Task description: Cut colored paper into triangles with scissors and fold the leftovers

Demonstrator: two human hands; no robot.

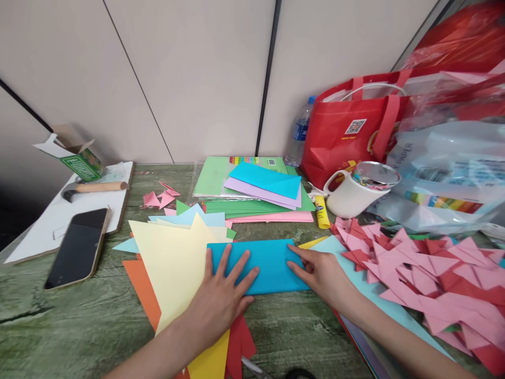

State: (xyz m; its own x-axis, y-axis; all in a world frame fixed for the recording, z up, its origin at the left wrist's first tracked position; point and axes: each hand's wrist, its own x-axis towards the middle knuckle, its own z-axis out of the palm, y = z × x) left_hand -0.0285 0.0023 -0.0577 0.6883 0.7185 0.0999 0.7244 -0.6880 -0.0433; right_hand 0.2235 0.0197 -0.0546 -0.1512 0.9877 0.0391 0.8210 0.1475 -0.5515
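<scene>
A folded sheet of blue paper (272, 268) lies flat on the table in front of me, its long side running left to right. My left hand (223, 287) rests palm down on its left part, fingers spread wide. At the right end, my right hand (315, 271) grips the paper with thumb and index finger, the other fingers curled under. Beneath my left forearm is a pile of cut paper: pale yellow sheets (169, 268), orange (142, 284), yellow (211, 358) and red pieces (240, 337). Light blue paper (371, 284) lies under my right forearm.
Pink and red folded pieces (426, 273) heap at right. Behind are stacked papers (264, 179), a glue stick (321, 212), a white mug (347, 195), a red bag (339, 126) and a bottle (300, 131). A phone (79, 247) and hammer (98, 187) lie left; scissors (256, 368) at front.
</scene>
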